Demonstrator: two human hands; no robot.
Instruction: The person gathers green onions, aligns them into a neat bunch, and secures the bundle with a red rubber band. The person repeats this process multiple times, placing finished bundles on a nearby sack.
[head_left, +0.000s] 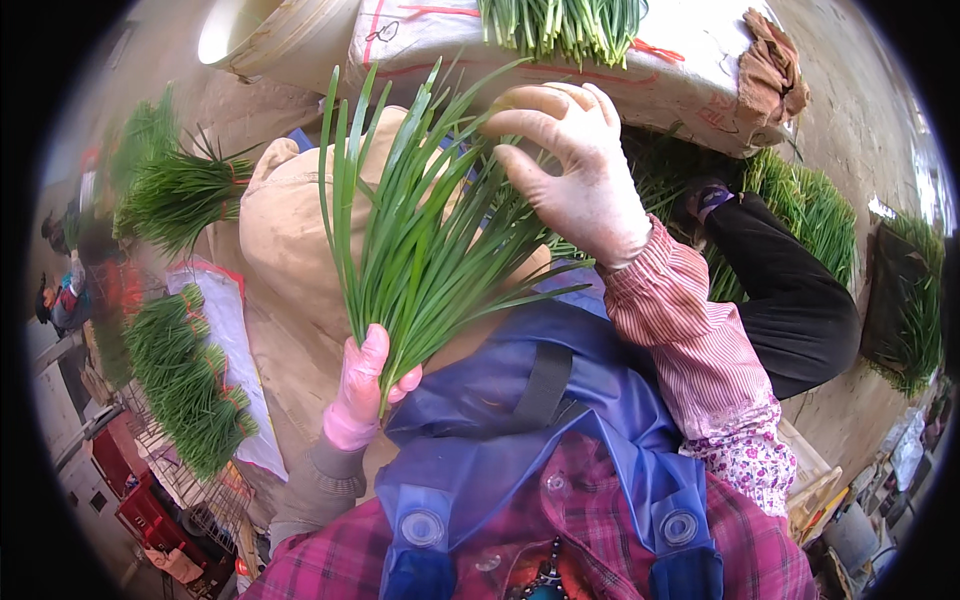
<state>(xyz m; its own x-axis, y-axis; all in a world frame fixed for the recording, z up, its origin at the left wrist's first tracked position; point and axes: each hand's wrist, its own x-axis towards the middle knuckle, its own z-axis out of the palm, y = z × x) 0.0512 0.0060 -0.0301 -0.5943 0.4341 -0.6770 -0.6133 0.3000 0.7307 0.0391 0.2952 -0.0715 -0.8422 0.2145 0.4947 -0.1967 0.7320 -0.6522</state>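
Note:
A fanned bunch of long, flat green leaves, like Chinese chives (412, 240), stands upright before me. Around its lower end closes my left hand (367, 382), in a pink glove. My right hand (574, 157), in a pale thin glove, is raised at the upper right of the leaves with fingers apart and curved; some leaf tips reach its fingers, and whether it touches them I cannot tell. Beyond, cut stems of another bunch (562, 30) lie on a white wrapped block (690, 82). A blue apron (480, 442) covers my front.
Tied green bundles (195, 375) lie at left beside a white sheet (225, 337); another tied bundle (187, 191) is above them. A white bucket (255, 37) stands upper left. Loose greens (810, 210) lie right, beyond my black-trousered leg (787, 300). A brown cloth (772, 67) hangs on the block's corner.

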